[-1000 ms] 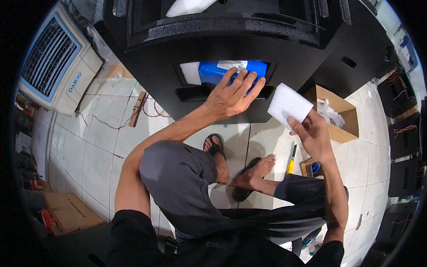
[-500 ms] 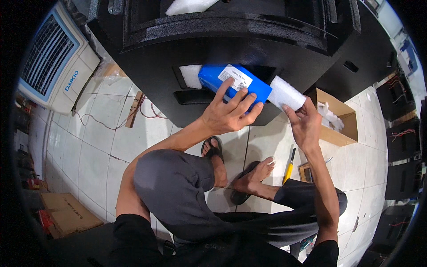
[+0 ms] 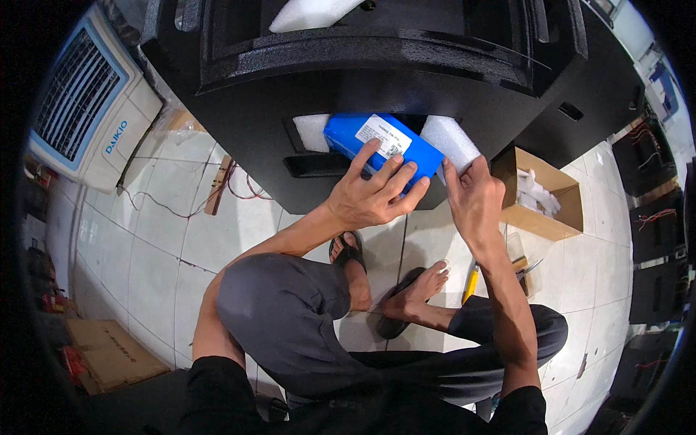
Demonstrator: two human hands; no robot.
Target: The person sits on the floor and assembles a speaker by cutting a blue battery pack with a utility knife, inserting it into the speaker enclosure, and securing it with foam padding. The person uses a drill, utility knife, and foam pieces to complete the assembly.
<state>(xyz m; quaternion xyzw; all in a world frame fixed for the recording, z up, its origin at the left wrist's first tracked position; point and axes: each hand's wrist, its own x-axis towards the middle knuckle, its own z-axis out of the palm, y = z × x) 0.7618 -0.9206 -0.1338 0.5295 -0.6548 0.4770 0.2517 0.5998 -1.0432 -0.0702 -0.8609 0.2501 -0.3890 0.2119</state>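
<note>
A blue battery pack [image 3: 422, 154] with a white label sits tilted at a rectangular opening in the front of a black speaker cabinet [image 3: 243, 119]. Its left end lies against a white foam block [image 3: 314, 133] in the opening. My left hand [image 3: 371, 190] grips the pack from the near side, fingers laid across its label and lower edge; the thumb is hidden. Between the thumb and fingers of my right hand [image 3: 476, 206] is a second white foam block [image 3: 449, 139], beside the pack's right end, its far end at the opening's right side.
An open cardboard box [image 3: 540, 220] with white foam scraps stands to the right. A yellow-handled cutter [image 3: 470, 284] lies near my foot. At left are an air cooler [image 3: 119, 116] and a wooden strip [image 3: 218, 185] with wires. More foam [image 3: 312, 13] rests atop the cabinet.
My right hand has moved left and slightly down, and its foam block now reaches into the opening's right side. The battery pack has shifted slightly downward under my left hand.
</note>
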